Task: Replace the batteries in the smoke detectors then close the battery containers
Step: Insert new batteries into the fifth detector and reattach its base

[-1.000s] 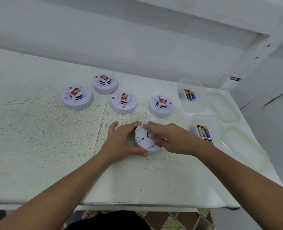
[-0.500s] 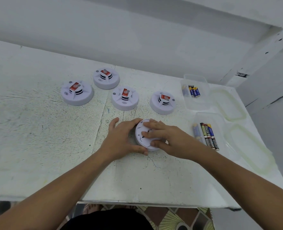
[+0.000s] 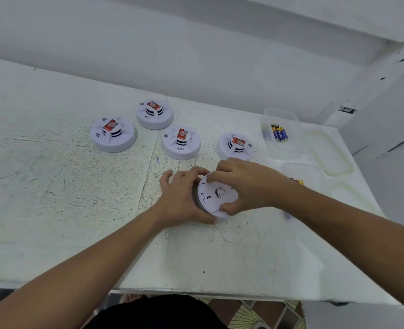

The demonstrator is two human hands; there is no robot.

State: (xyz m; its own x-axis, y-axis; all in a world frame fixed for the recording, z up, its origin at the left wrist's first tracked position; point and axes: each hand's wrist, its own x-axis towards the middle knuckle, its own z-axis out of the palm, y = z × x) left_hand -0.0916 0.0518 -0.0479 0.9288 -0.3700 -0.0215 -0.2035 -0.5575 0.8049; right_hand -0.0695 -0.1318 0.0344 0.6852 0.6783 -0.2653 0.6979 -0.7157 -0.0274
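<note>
A white smoke detector (image 3: 216,194) lies upside down in the middle of the white table (image 3: 54,186), its flat back plate facing up. My left hand (image 3: 182,198) grips its left rim. My right hand (image 3: 246,184) curls over its right side, fingertips on the far rim and thumb on the near rim. Several more white smoke detectors stand behind it with red labels up, one of them (image 3: 234,144) just beyond my right hand. A clear container with blue batteries (image 3: 278,134) sits at the far right.
A second clear container with batteries (image 3: 298,180) is mostly hidden behind my right wrist. Two translucent lids (image 3: 329,153) lie to the right near the table's edge. The wall runs along the back. A patterned floor shows below the front edge.
My right hand has shifted from lying flat over the detector's back to gripping its rim, and the back plate now shows more. My left hand stays on the left rim.
</note>
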